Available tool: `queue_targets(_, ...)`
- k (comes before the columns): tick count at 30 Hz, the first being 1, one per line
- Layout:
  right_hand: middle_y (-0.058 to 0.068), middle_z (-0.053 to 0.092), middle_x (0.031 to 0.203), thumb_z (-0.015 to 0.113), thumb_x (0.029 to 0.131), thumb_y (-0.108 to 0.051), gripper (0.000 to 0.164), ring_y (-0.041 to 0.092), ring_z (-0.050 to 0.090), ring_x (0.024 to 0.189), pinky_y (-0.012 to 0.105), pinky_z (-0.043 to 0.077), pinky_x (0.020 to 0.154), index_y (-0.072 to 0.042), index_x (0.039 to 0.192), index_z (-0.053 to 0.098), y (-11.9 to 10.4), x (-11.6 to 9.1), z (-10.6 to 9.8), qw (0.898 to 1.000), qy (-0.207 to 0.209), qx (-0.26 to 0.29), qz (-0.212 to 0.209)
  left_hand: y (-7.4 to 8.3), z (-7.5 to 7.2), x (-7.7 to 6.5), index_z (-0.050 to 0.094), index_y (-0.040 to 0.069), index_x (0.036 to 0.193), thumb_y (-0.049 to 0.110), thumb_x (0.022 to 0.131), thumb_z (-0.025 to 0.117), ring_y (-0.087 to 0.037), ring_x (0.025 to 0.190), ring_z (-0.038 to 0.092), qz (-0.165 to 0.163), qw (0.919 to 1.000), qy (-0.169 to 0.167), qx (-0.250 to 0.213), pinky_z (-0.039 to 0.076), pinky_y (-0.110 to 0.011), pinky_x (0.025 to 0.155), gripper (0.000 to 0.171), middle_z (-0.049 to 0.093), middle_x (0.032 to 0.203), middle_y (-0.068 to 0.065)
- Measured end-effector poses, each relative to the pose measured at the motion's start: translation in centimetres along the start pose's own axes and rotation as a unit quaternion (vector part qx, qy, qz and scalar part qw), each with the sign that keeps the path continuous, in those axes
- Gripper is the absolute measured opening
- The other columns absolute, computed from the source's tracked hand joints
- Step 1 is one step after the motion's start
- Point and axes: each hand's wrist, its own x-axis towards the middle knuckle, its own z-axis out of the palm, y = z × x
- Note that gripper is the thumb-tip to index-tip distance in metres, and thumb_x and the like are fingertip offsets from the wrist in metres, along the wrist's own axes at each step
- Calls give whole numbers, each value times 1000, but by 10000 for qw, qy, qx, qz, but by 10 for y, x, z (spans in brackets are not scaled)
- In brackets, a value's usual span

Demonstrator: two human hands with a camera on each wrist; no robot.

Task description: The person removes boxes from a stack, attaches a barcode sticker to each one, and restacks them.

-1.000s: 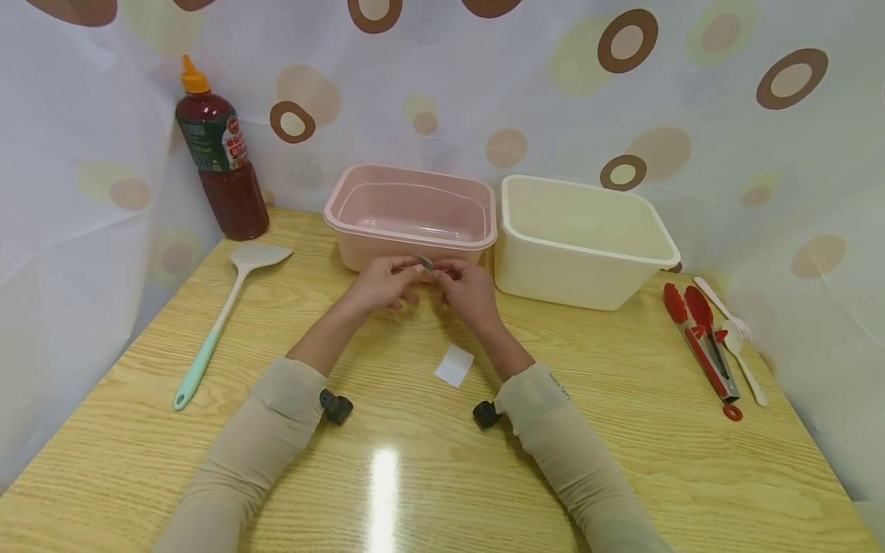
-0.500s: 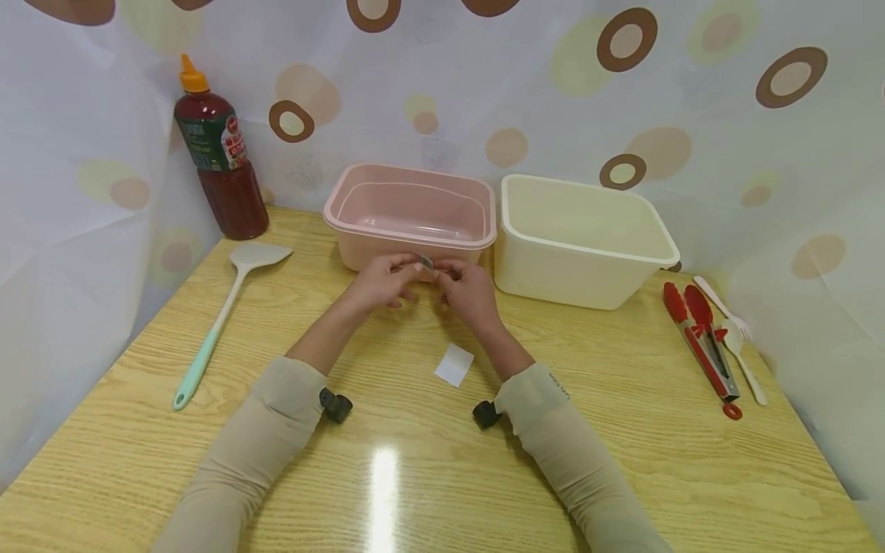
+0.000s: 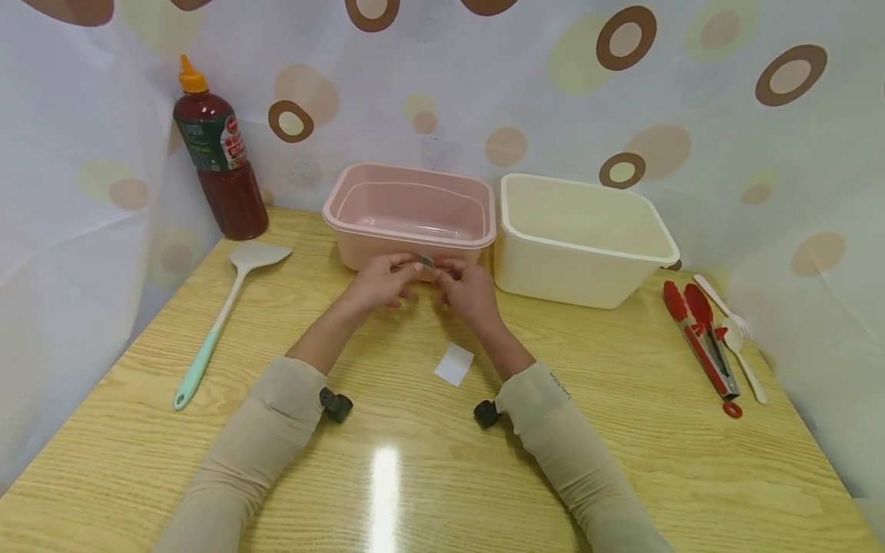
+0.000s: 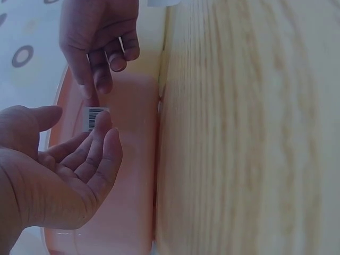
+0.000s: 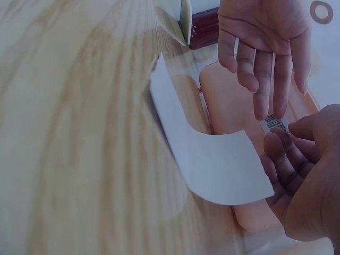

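Observation:
A small barcode sticker (image 3: pixel 427 263) lies against the front wall of a pink plastic bin (image 3: pixel 366 244). My left hand (image 3: pixel 382 283) touches the sticker's left edge with outstretched fingertips, its thumb standing apart in the left wrist view. From the other side, my right hand (image 3: pixel 472 293) reaches the sticker with its fingertips, the other fingers loosely bent. In the right wrist view the barcode (image 5: pixel 276 124) shows between the two hands' fingertips. A white square of paper (image 3: pixel 454 365), curled up in the right wrist view, lies on the table below my right hand.
A cream bin (image 3: pixel 560 276) stands right of the pink one. At the left are a sauce bottle (image 3: pixel 221 169) and a turner (image 3: pixel 224 315). Red tongs (image 3: pixel 701 338), a fork (image 3: pixel 722 307) and a spoon (image 3: pixel 743 357) lie at the right. A patterned curtain (image 3: pixel 442 77) hangs behind.
Both hands stay at the pink bin's front wall with hardly any movement. The sticker looks slightly flatter against the wall; the paper and other objects have not moved.

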Motion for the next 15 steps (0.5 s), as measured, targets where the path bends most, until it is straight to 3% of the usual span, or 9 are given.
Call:
queue_targets(8,22,75,98,62,100,-18,30,42,69,70,19,49,52,-3,125,71,-1,-2,-3,9999,-25,-166,34,-1,-1,2,45,15,154,38,106,52,-37,113,68,9,10000,-37,44,57,-40,82,54,56,148,-12)
queue_targets(15,21,75,99,62,101,-21,29,21,65,61,20,49,55,-6,123,72,1,-3,-6,9995,33,-296,138,0,-2,0,43,14,155,38,106,52,-38,113,68,41,10000,-53,16,56,-48,89,55,54,150,-13)
